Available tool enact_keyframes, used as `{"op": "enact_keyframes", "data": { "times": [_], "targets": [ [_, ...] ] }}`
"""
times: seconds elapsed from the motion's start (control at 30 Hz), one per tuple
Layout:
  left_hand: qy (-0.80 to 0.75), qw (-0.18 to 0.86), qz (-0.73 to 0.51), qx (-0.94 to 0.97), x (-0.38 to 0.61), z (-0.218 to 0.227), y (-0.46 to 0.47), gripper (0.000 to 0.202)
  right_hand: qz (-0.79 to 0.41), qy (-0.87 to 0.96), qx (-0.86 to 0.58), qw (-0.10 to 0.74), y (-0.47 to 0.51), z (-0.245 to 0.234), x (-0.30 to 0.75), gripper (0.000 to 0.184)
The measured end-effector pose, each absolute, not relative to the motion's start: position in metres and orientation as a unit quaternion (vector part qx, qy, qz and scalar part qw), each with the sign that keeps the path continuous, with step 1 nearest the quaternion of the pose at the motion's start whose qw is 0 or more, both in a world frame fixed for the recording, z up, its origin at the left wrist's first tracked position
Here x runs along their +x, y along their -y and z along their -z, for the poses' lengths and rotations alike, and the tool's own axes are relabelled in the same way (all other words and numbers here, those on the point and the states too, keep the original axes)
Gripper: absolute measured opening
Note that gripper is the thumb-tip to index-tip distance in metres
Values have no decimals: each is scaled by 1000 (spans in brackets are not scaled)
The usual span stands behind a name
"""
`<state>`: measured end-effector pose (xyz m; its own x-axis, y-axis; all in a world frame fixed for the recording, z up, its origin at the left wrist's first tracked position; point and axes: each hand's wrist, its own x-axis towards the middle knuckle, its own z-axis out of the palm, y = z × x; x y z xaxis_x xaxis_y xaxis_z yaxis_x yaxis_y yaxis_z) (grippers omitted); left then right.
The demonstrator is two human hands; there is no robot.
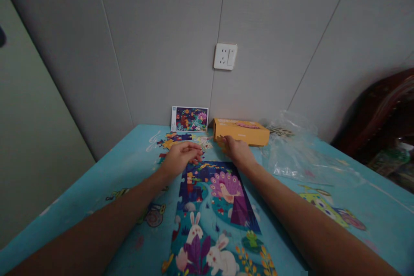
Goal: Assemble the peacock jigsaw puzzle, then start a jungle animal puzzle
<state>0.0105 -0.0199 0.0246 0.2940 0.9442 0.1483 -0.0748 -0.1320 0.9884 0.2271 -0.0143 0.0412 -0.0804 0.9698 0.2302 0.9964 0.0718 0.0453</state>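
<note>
A colourful jigsaw puzzle (pixel 216 211) with rabbits and a peacock lies part-built on the blue table (pixel 97 181). My left hand (pixel 181 157) rests at the puzzle's far left corner, fingers curled together over a small piece. At the far right corner my right hand (pixel 236 150) has its fingers bent down onto the table next to the orange box; what it holds is hidden. Loose puzzle pieces (pixel 181 139) lie just beyond my left hand.
A reference picture card (pixel 189 119) leans on the wall. An orange box (pixel 241 131) lies at the table's back edge. A crumpled clear plastic bag (pixel 297 151) spreads at the right. A wall socket (pixel 225 56) sits above. Dark furniture (pixel 384 116) stands at far right.
</note>
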Motion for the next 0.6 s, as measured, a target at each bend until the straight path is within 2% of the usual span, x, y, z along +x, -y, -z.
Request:
{"op": "enact_keyframes", "data": {
  "times": [0.07,0.17,0.43,0.6],
  "targets": [
    [-348,654,-428,517,16,-28,28,16,99,720,-684,70,15,-42,229,43],
    [-346,723,-379,463,23,-31,37,18,103,721,-681,74,15,-42,230,42],
    [-357,746,-361,430,23,-29,35,17,109,729,-672,77,16,-45,221,42],
    [-358,761,-355,408,23,-30,36,27,103,752,-647,69,21,-49,219,40]
  ]
}}
